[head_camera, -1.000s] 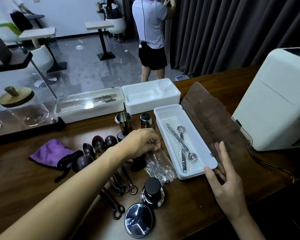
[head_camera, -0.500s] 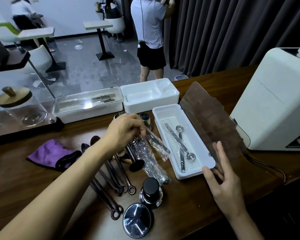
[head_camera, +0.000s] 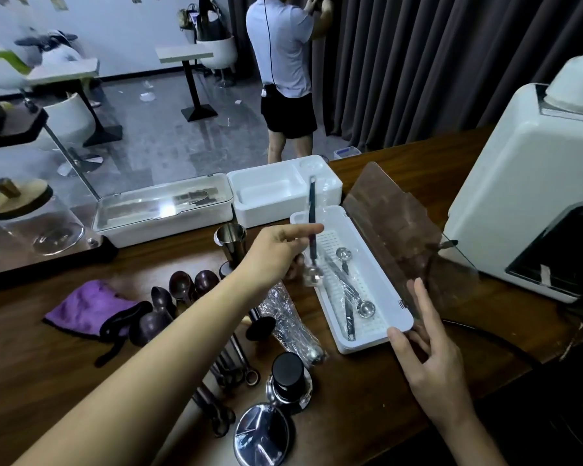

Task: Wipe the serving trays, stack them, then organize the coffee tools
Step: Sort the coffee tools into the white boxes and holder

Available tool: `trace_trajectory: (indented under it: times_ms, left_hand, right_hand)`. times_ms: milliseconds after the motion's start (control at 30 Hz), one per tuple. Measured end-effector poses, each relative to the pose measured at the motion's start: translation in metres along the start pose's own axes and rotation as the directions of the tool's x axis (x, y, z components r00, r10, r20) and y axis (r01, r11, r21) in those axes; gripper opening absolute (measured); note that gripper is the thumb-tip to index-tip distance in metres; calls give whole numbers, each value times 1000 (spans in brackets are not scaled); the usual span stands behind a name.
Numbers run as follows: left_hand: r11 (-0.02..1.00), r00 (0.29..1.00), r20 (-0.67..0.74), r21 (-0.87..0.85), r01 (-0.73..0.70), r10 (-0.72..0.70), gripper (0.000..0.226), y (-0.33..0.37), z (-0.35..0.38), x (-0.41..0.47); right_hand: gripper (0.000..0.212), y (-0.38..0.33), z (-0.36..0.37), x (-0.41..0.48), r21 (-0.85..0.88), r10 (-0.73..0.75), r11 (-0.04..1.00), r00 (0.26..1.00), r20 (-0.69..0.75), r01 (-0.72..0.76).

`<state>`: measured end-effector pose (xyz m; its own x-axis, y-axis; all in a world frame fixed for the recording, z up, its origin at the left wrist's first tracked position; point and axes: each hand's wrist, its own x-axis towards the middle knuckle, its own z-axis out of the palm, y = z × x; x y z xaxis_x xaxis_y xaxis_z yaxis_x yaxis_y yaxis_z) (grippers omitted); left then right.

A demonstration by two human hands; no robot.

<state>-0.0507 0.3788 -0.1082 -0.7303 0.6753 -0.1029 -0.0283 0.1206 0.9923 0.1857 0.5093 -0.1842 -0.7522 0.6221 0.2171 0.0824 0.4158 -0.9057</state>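
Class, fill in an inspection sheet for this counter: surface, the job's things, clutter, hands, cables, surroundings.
Surface: brown wooden counter.
Job's things: open white box holds spoons; dark scoops, steel cup beside it.
Clutter: purple cloth at left.
Hands: left hand pinches a wrapped spoon above the box; right hand open at its near corner.
Cables: dark cable by white machine.
Surroundings: person standing at dark curtains.

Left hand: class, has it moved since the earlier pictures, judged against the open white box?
Yes. The left hand has risen from the tool pile and moved right, over the left rim of the white box, pinching a wrapped spoon.
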Motion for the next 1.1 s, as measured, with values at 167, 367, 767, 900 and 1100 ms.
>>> trace_trajectory:
  times_ms: [167, 367, 767, 900, 1100]
  left_hand:
    - [998, 999, 38, 63, -8, 5, 27, -7, 9, -3]
    - [812, 967, 199, 531, -241, 157, 31, -15, 25, 1]
    - [434, 918, 385, 814, -386, 94, 35, -16, 27, 5]
    - [509, 886, 272, 739, -442, 375, 26, -23, -14, -5]
    - [511, 919, 311, 764, -393, 243, 24, -44, -57, -23]
  right_hand:
    - [76, -1, 0, 1, -10, 8, 1000, 1000, 8, -8]
    - [76, -2, 0, 2, -21, 10, 1000, 1000, 11, -10]
    - [77, 3, 1, 1, -35, -35, 999, 999, -8, 34]
    - [77, 5, 1, 1, -50, -52, 997, 999, 3, 52]
    - [75, 5, 4, 1, -44, -72, 996, 997, 6, 72]
